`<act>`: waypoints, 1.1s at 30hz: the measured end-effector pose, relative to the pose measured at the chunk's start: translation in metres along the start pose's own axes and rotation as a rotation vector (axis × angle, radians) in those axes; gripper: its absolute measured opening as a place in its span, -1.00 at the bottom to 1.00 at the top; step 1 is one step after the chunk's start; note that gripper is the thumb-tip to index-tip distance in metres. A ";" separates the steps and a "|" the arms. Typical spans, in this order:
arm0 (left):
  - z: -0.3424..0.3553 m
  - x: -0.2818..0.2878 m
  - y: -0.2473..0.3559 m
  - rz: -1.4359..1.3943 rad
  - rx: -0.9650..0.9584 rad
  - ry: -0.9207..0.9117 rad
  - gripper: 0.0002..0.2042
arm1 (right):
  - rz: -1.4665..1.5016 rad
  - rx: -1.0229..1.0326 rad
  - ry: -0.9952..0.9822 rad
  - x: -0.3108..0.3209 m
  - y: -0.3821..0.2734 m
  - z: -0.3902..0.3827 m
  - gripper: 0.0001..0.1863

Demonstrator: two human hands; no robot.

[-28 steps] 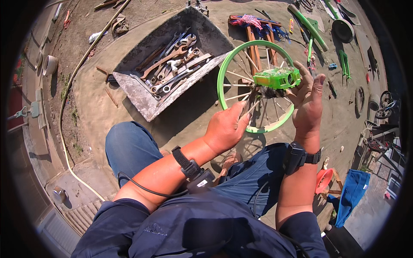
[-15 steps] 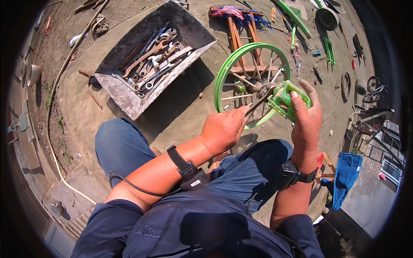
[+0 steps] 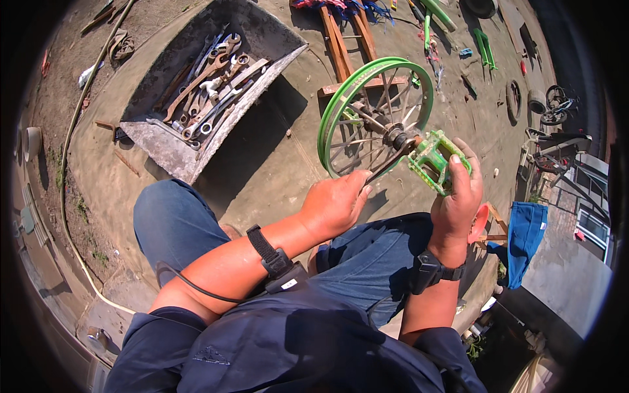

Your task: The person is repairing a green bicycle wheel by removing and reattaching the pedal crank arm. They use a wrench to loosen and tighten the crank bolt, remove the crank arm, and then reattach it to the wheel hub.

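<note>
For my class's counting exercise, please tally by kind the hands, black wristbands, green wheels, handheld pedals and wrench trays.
Hands: 2 (left hand, right hand)
Black wristbands: 2
Green wheel: 1
Handheld pedal: 1
Wrench tray: 1
Total: 7

The left forearm (image 3: 226, 272) slants from the near left toward the middle, its wrist nearly straight, and ends in a left hand (image 3: 333, 206) closed in a fist-like grip, back of the hand up, with the left thumb (image 3: 361, 196) laid along its right side. The right forearm (image 3: 426, 304) rises more steeply from the near side, and the right hand (image 3: 455, 206) stands apart from the left, somewhat to its right, with the right thumb (image 3: 458, 171) reaching to the far side and the fingers (image 3: 469, 154) bent beside it, partly hidden.
</note>
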State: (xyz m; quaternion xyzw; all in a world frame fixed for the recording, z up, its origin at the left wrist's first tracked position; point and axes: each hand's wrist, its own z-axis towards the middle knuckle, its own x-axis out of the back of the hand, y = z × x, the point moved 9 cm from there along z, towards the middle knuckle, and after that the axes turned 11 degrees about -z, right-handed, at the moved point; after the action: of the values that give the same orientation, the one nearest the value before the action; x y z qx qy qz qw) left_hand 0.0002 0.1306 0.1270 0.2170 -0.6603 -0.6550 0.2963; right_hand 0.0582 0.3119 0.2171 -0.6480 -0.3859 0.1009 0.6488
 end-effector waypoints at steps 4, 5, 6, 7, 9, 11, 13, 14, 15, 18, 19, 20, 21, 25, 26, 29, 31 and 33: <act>0.002 0.001 0.006 0.007 -0.058 0.039 -0.80 | -0.003 0.009 0.007 0.003 0.004 0.000 -0.59; 0.003 0.000 0.004 -0.002 -0.037 0.018 -0.80 | -0.005 0.018 0.002 0.003 0.004 0.001 -0.59; 0.006 0.000 0.002 -0.011 -0.015 -0.003 -0.80 | -0.015 0.020 0.014 0.003 0.004 0.001 -0.60; 0.008 -0.001 0.000 -0.019 0.007 -0.024 -0.80 | -0.026 0.023 0.026 0.003 0.004 0.000 -0.61; 0.011 -0.008 -0.007 -0.064 0.048 -0.071 -0.82 | -0.026 0.017 0.056 0.002 0.003 0.000 -0.64; 0.012 -0.018 -0.015 -0.095 0.087 -0.106 -0.83 | 0.001 -0.007 0.088 0.000 0.004 0.000 -0.65; 0.011 -0.030 -0.021 -0.112 0.122 -0.129 -0.83 | -0.006 0.006 0.072 -0.002 0.004 0.000 -0.65; 0.011 -0.034 -0.022 -0.121 0.123 -0.127 -0.83 | -0.008 0.011 0.062 -0.003 0.004 0.000 -0.64; 0.011 -0.039 -0.023 -0.130 0.125 -0.125 -0.82 | -0.048 0.025 0.077 -0.003 0.003 0.000 -0.65; 0.011 -0.049 -0.027 -0.161 0.152 -0.151 -0.81 | -0.112 0.045 0.105 -0.002 0.000 -0.001 -0.66; 0.011 -0.052 -0.029 -0.172 0.165 -0.165 -0.80 | -0.099 0.038 0.103 -0.004 -0.002 -0.002 -0.66; 0.011 -0.054 -0.029 -0.185 0.174 -0.169 -0.80 | -0.085 0.031 0.098 -0.006 -0.003 -0.003 -0.66; 0.011 -0.056 -0.030 -0.199 0.183 -0.172 -0.80 | -0.129 0.033 0.098 -0.006 -0.005 -0.003 -0.66; 0.010 -0.060 -0.032 -0.225 0.185 -0.185 -0.81 | -0.220 0.070 0.107 -0.007 -0.011 -0.005 -0.67; 0.011 -0.060 -0.031 -0.231 0.175 -0.186 -0.80 | -0.221 0.088 0.108 -0.008 -0.012 -0.005 -0.66; 0.010 -0.054 -0.030 -0.227 0.159 -0.184 -0.78 | -0.286 0.102 0.090 -0.009 -0.009 -0.002 -0.66; 0.011 -0.052 -0.029 -0.198 0.167 -0.180 -0.77 | -0.171 0.067 0.087 -0.007 -0.006 -0.001 -0.65; 0.009 -0.048 -0.031 -0.195 0.217 -0.193 -0.79 | -0.046 0.019 0.061 -0.016 -0.008 -0.002 -0.64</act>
State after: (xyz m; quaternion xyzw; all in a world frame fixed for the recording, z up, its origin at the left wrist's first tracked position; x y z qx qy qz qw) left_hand 0.0263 0.1684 0.0912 0.2467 -0.7283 -0.6234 0.1416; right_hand 0.0452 0.2995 0.2186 -0.6355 -0.3799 0.0697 0.6685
